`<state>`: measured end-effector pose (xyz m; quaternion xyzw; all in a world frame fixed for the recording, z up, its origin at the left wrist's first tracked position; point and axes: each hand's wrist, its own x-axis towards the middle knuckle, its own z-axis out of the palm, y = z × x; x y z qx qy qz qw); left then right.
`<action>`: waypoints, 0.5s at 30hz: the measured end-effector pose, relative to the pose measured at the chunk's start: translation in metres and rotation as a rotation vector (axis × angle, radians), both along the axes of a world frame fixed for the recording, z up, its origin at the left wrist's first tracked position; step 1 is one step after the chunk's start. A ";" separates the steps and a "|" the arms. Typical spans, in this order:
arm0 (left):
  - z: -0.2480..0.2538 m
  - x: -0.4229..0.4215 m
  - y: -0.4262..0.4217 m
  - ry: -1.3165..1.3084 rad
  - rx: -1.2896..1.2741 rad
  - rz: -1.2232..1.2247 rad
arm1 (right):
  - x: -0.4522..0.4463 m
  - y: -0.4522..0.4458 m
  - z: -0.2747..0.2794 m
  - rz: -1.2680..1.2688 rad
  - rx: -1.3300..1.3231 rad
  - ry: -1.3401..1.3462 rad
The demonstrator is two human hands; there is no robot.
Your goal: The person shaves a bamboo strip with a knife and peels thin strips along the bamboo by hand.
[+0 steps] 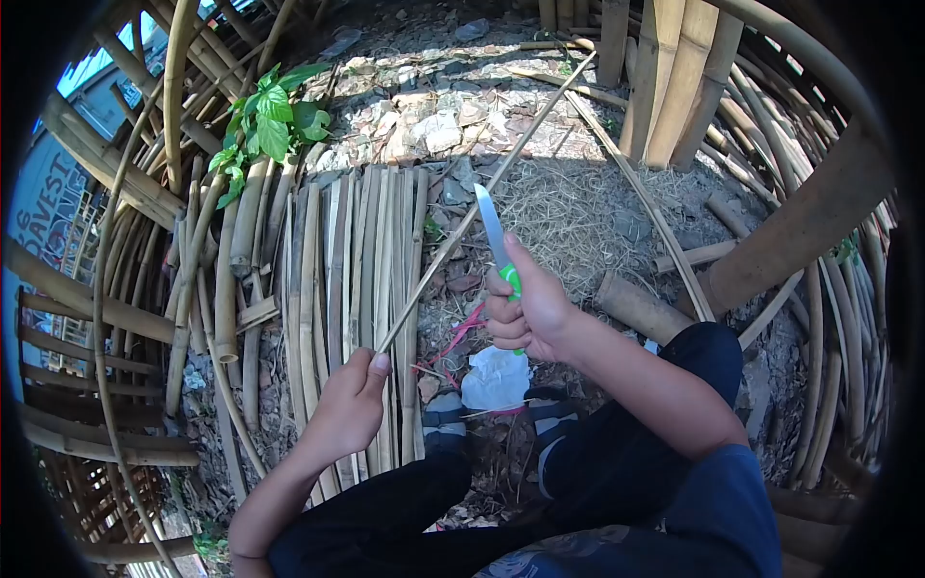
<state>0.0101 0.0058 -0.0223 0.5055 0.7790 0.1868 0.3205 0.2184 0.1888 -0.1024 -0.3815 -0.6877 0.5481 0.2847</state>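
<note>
My left hand (349, 403) is closed around the near end of a long thin bamboo strip (440, 258), which slants up and away to the right. In my right hand (528, 306) is a knife (492, 227) with a green handle, gripped in a fist with the thumb along it. The blade points up and lies close beside the strip; whether they touch I cannot tell. A row of split bamboo strips (358, 260) lies on the ground by my left hand. Below my right hand is a crumpled white sheet (495, 380), with pink string (461, 335) next to it.
Fibrous shavings (568, 217) cover the ground ahead. Another long strip (644, 197) leans to the right near a short bamboo piece (641, 313). Thick bamboo posts (679, 87) stand at the back right. A leafy green plant (270, 120) grows at the left, beside stacked bamboo poles (226, 279).
</note>
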 end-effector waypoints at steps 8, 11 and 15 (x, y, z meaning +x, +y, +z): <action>-0.003 0.004 0.001 -0.023 -0.036 -0.018 | 0.016 -0.041 0.040 -0.097 0.689 0.050; 0.011 0.009 0.000 0.023 -0.124 -0.044 | 0.022 -0.032 0.027 0.112 1.300 -0.055; 0.005 0.008 0.006 0.024 -0.004 -0.039 | 0.011 0.001 0.019 -0.097 0.998 -0.694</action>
